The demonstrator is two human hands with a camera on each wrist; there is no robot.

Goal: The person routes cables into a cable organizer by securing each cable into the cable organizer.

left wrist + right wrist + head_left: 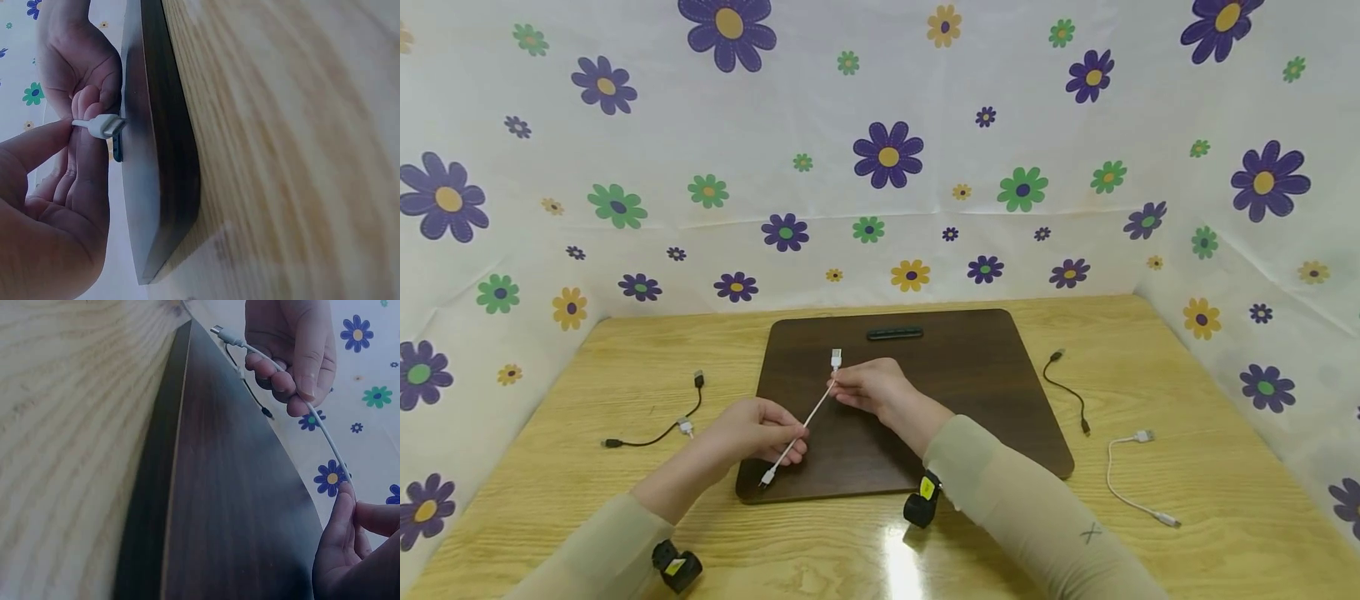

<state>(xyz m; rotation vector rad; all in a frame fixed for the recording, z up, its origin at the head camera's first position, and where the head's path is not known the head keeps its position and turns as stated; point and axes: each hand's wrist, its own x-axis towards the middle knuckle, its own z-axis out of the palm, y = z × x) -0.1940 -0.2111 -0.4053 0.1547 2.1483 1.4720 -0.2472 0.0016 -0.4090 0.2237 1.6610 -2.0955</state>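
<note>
A short white USB cable is stretched taut between my two hands over the dark brown board. My left hand pinches it between thumb and fingers near the small-plug end; that white plug sticks out beyond the fingers in the left wrist view. Higher up, my right hand pinches the cable just below the wide USB plug, which points away from me. In the right wrist view the cable runs straight from one hand's fingertips to the other's.
A small black bar lies at the board's far edge. To the left are a black cable and a white plug partly behind my left hand. On the right lie a black cable and a white cable. Flowered cloth encloses the table.
</note>
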